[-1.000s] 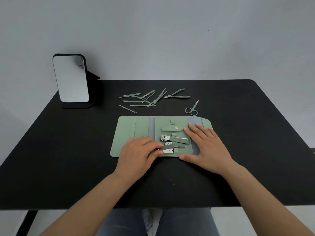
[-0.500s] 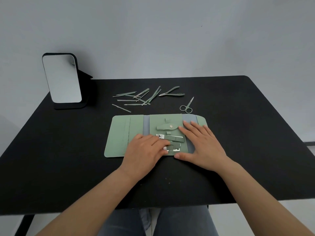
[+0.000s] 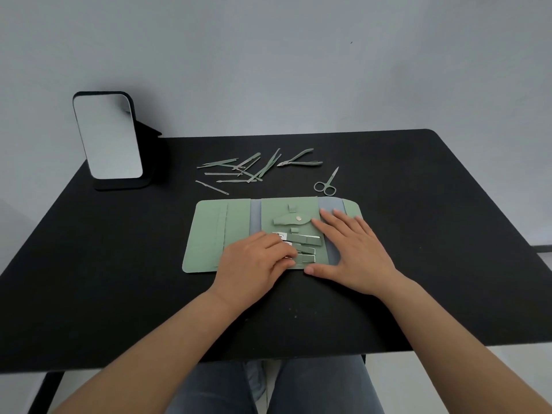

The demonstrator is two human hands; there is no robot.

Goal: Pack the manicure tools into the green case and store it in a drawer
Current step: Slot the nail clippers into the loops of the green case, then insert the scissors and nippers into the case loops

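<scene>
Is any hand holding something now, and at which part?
The left hand has its curled fingertips at the head end of a small metal nail clipper in the open green case. The right hand lies flat on the case, gripping nothing.

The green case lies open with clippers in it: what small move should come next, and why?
Probably seat the lowest clipper fully: the left hand pinches its end while the right hand presses the green case flat. Then reach for the scissors, loose beyond it.
</scene>
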